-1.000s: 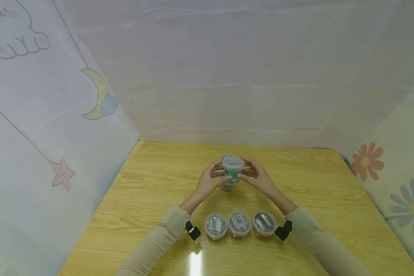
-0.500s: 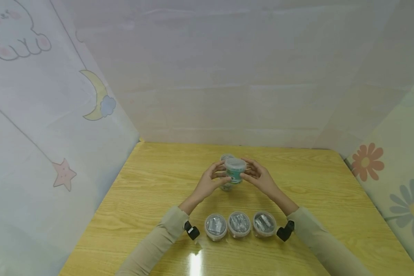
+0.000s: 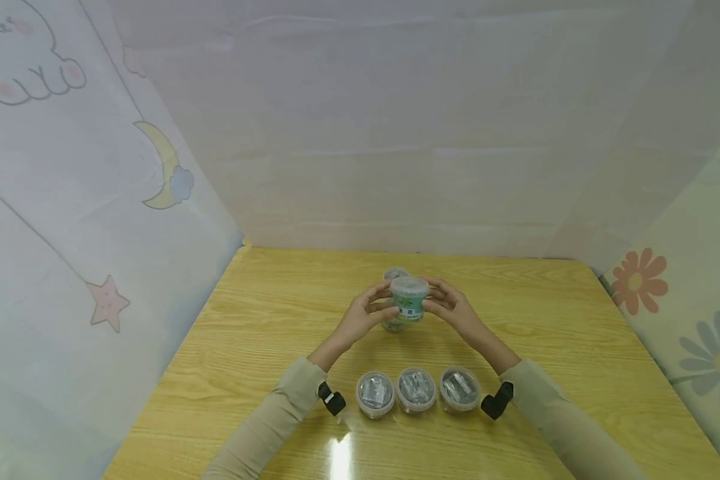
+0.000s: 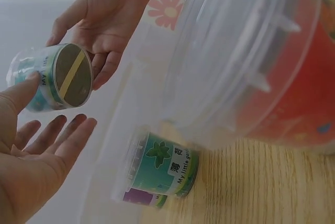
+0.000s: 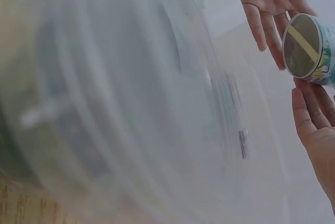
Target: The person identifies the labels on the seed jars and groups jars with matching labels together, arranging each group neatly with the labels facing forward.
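Observation:
Between both hands, above the table, is a small clear-lidded plastic tub [image 3: 409,303] with a teal-green label. My left hand [image 3: 360,320] holds its left side, thumb in front, the other fingers spread behind. From the right, my right hand [image 3: 458,316] holds it the same way. The left wrist view shows the tub's dark base [image 4: 73,76] crossed by a yellow strip, and "My little" on the label. Behind it stand a mint tub [image 4: 159,166], labelled "My little garden", and a purple-labelled tub [image 4: 140,197]; in the head view the held tub partly hides them.
Three lidded tubs stand in a row nearer me: a left one [image 3: 375,393], a middle one [image 3: 417,389] and a right one [image 3: 459,389], with silvery packets under their lids. The wooden table [image 3: 264,320] meets printed cloth walls [image 3: 396,133] at the back and sides.
The held tub has shifted slightly right and turned between my fingers, so more of its label with small white squares faces me. The three front tubs stay where they were.

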The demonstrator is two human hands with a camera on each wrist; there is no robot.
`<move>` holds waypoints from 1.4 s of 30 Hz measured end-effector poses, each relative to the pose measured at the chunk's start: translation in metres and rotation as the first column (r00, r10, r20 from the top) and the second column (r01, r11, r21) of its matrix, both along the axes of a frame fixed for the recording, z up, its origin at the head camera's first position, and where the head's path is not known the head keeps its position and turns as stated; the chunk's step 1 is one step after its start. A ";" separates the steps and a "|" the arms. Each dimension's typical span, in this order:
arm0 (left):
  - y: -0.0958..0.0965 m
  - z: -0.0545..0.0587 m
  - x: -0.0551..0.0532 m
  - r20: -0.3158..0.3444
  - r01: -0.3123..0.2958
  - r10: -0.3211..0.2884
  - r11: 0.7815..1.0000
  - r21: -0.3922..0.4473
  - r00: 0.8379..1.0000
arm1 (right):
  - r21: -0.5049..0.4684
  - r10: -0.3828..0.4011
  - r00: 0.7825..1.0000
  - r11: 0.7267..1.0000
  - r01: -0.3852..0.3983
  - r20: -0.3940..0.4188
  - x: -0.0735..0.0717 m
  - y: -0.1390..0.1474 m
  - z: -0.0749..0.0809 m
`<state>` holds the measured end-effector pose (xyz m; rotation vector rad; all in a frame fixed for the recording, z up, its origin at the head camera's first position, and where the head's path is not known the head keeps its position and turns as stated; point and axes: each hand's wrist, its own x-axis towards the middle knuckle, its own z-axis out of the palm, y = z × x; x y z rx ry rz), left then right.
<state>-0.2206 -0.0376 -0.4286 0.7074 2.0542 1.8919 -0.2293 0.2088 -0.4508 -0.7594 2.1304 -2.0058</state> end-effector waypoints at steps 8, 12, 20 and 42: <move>0.000 -0.001 -0.001 0.052 0.028 -0.030 0.999 0.038 0.998 | -0.036 0.039 0.999 0.999 -0.038 0.017 -0.001 0.001 -0.003; 0.000 -0.001 -0.002 0.064 0.025 -0.029 0.997 0.069 0.998 | -0.021 0.031 0.999 0.999 -0.031 0.011 -0.002 0.001 -0.004; -0.001 -0.005 -0.003 0.063 -0.003 -0.002 0.997 0.079 0.998 | -0.006 0.011 1.000 1.000 -0.011 0.010 -0.002 0.001 -0.007; 0.002 -0.006 -0.008 0.073 -0.001 -0.004 0.997 0.072 0.997 | 0.013 0.031 0.999 0.999 -0.031 -0.014 -0.004 0.005 -0.008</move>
